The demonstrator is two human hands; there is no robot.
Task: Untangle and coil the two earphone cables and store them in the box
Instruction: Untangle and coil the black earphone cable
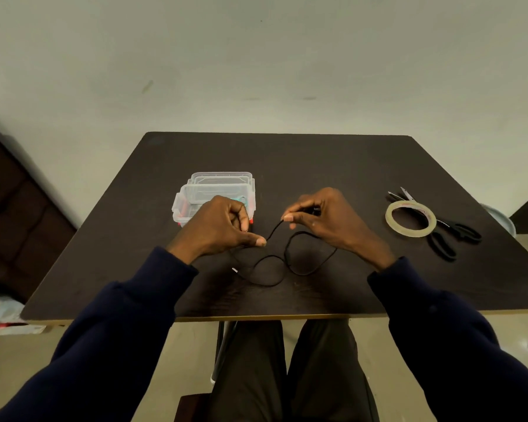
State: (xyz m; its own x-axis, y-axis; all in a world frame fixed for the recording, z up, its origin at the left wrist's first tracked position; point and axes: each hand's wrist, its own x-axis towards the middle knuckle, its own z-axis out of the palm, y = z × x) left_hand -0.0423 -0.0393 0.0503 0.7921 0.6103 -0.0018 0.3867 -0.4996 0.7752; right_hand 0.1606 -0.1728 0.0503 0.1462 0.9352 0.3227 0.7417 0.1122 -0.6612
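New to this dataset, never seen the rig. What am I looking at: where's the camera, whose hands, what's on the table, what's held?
There is no robot here. A person works with bare hands, filmed by one wide-angle camera on their head, looking down. The left hand and right hand each pinch a black cable, its slack looped on the dark table. Beyond the left hand stands a clear plastic box. At the right lie a tape roll and black scissors, the roll overlapping them.

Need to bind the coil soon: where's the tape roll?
Head view, right side of the table: the tape roll lies on the black scissors, right of the right hand.
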